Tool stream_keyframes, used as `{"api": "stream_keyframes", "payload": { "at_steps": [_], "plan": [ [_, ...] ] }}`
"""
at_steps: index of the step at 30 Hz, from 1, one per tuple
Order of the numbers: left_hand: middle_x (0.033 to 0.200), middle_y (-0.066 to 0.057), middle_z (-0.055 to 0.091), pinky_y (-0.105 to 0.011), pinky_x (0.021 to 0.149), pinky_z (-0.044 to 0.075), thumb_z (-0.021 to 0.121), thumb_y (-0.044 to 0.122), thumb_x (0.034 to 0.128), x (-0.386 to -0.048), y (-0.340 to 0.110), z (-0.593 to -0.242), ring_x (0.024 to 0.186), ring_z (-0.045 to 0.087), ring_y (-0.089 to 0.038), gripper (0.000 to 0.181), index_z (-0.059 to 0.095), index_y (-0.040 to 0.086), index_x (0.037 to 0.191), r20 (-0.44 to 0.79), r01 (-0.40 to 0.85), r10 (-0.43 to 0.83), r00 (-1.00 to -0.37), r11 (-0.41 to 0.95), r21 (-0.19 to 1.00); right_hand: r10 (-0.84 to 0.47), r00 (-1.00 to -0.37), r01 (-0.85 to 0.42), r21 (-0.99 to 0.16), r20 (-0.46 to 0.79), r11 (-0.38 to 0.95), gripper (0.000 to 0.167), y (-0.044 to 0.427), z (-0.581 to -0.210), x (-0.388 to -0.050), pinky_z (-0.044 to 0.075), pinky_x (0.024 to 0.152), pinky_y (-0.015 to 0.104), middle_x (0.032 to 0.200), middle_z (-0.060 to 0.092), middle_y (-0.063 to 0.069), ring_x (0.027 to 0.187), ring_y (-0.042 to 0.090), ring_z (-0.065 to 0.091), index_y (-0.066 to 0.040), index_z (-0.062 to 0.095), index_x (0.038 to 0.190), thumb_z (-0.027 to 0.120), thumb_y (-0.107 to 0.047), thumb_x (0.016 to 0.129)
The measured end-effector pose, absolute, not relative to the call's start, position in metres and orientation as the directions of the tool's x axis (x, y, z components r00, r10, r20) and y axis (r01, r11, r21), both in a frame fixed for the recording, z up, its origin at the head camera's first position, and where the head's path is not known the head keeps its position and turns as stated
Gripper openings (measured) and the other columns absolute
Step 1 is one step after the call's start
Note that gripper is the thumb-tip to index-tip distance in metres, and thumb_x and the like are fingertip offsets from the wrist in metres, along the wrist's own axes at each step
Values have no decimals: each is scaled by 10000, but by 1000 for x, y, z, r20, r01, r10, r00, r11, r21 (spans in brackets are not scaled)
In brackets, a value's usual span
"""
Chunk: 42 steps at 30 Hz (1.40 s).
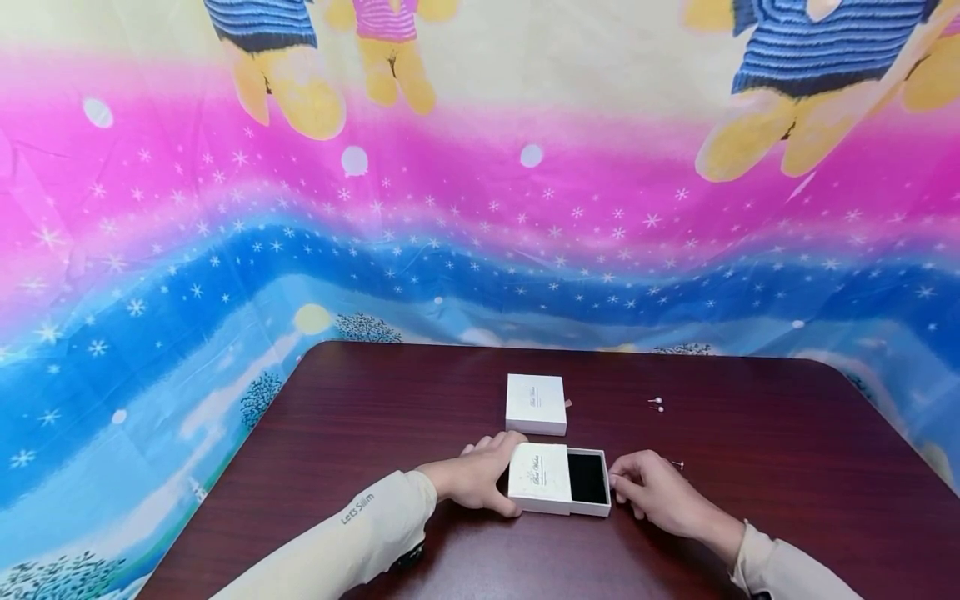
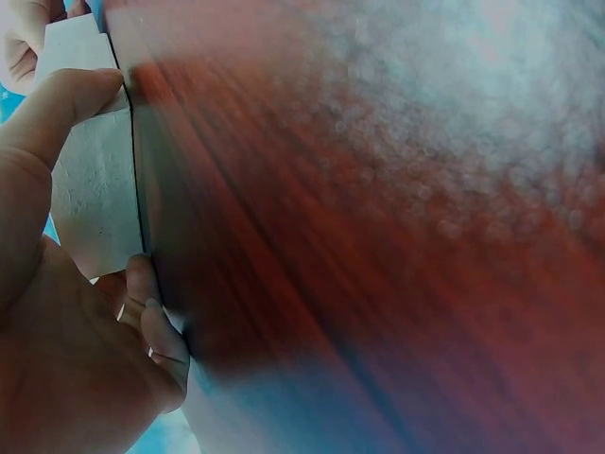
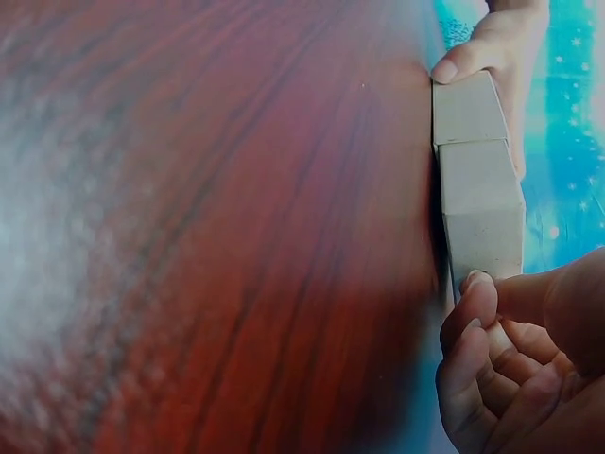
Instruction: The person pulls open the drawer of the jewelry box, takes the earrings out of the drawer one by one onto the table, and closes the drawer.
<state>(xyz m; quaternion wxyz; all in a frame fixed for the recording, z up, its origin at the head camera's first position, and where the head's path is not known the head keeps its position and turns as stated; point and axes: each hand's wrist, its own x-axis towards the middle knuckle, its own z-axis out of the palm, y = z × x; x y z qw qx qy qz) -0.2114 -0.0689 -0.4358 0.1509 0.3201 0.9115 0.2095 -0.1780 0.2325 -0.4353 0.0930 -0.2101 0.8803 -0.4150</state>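
Observation:
A small white jewelry box lies on the table, its sleeve printed with dark script. The drawer juts out to the right and shows a black lining. My left hand grips the sleeve, thumb on the near side and fingers on the far side. At the drawer's right end, my right hand pinches with thumb and forefinger; in the right wrist view the fingertips meet at that end wall, and whatever tab is between them is hidden. Behind stands a second white box, closed, with a small tab on its right.
Two pin-like pieces with pearly heads lie at the back right. Another small pin-like piece is just behind my right hand. The dark red table reaches back to a printed cloth backdrop.

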Motion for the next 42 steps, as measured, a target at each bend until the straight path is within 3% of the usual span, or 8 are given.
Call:
{"api": "stream_keyframes", "payload": {
  "at_steps": [42],
  "plan": [
    [1299, 29, 505, -247, 829, 314, 859, 365, 732, -211, -68, -435, 1058, 430, -113, 854, 356, 193, 1400, -137, 521, 646, -751, 708, 477, -442, -896, -317, -762, 46, 564, 200, 224, -437, -178, 470, 471, 258, 659, 616, -2, 466, 8, 494, -93, 664, 806, 587, -39, 983]
  ]
}}
